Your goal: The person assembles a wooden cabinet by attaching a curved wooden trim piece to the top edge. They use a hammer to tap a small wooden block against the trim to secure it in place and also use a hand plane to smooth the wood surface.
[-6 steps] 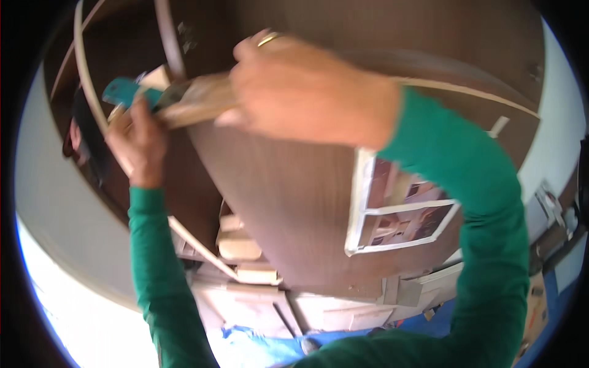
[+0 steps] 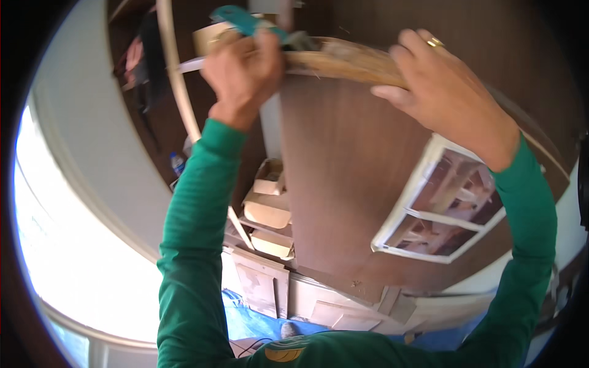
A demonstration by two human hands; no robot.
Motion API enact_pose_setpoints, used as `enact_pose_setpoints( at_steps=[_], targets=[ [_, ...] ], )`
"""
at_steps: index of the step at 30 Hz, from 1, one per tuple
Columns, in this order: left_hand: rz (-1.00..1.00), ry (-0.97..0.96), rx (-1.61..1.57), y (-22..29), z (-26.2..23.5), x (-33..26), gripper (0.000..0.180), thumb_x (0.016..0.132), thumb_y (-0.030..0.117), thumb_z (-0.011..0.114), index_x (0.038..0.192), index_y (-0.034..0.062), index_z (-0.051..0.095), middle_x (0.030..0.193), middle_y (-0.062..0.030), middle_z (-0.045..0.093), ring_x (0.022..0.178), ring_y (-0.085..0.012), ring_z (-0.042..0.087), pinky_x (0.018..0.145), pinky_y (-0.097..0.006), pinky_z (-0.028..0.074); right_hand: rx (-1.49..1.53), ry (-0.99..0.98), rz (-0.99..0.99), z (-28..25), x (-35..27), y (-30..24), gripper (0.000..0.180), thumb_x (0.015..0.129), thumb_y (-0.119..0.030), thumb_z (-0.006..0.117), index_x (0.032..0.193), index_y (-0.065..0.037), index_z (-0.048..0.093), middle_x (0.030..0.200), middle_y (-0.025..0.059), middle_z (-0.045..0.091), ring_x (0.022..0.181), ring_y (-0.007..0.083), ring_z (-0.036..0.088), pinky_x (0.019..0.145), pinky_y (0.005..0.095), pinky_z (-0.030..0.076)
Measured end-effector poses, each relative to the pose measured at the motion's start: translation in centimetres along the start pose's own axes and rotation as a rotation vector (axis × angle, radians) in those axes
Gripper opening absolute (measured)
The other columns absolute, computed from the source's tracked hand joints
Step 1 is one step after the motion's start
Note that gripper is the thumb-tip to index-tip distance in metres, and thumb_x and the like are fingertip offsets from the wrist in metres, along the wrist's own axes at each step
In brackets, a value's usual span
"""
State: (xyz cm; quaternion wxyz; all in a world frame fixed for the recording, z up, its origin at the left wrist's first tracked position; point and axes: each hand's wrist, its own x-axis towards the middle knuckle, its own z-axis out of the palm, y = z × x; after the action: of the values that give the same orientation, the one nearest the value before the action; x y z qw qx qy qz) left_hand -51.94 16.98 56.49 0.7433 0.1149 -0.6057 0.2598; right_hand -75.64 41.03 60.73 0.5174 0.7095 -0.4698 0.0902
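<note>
Up at the top of a dark brown door panel [image 2: 331, 172], my left hand [image 2: 242, 70] is closed around a teal hand tool [image 2: 242, 19] with a grey end; its exact kind is unclear through the blur. A light-brown strip [image 2: 346, 64] with a ragged, splintery edge runs between my hands along the panel's top. Whether it is loose or part of the panel I cannot tell. My right hand [image 2: 438, 83], with a ring on one finger, pinches the strip's right end, thumb below and fingers above.
A sheet with two pictures [image 2: 438, 199] is taped to the panel. Left of it, an open cabinet holds cardboard boxes [image 2: 267, 211] and a small bottle [image 2: 177, 164]. A pale upright edge [image 2: 178, 86] stands beside my left arm. Below lie boards [image 2: 261, 282] and a blue sheet [image 2: 245, 331].
The view has shifted, so the panel and boxes sit farther right. My right hand has moved right along the strip, away from the left, and more of the strip shows between them.
</note>
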Motion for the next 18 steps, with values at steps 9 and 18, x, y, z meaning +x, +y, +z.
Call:
enact_pose_setpoints(
  at_steps=[9,18],
  targets=[
    [-0.112,0.062,0.118,3.0,-4.1,4.5,0.044,0.093,0.026,0.068,0.057,0.0009,0.057,0.063,-0.0219,0.062,0.055,-0.0424,0.057,0.057,-0.057,0.044,-0.062,-0.002,-0.067,-2.5,4.2,-1.7,0.042,0.100,-0.036,0.078,0.109,0.004,0.071,0.100,0.0188,0.069,0.100,0.0356,0.071,0.083,0.0460,0.059],
    [-0.649,-0.901,-0.222,11.4,-18.9,0.7,0.067,0.111,0.057,0.061,0.096,-0.0058,0.080,0.074,-0.0140,0.072,0.067,-0.0240,0.071,0.063,-0.045,0.053,0.517,-0.598,0.091,-11.9,-1.9,-2.8,0.062,0.091,-0.047,0.088,0.132,-0.003,0.074,0.114,0.0226,0.078,0.096,0.0339,0.077,0.083,0.0429,0.058]
  ],
)
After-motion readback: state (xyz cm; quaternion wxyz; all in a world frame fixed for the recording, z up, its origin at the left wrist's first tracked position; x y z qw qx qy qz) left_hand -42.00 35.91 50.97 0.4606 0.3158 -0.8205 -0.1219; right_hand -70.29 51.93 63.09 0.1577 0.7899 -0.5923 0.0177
